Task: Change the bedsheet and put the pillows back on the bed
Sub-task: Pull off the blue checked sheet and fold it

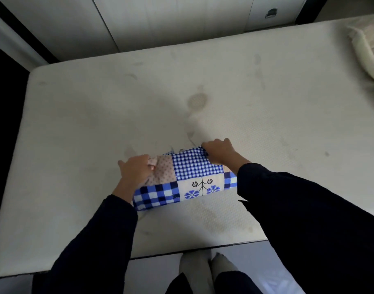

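A folded bedsheet [188,177] with blue-and-white checks, pink dotted patches and blue flowers lies on the bare white mattress [97,128], near its front edge. My left hand [136,169] grips the sheet's left end, fingers curled over the pink patch. My right hand [220,151] pinches the top right corner of the fold. A pale pillow [368,47] lies at the mattress's far right corner, partly cut off by the frame.
The mattress carries several faint stains around its middle. White cupboard doors [160,20] stand behind the bed. My socked feet [205,270] stand on the light floor at the bed's front edge. A dark gap runs along the left side.
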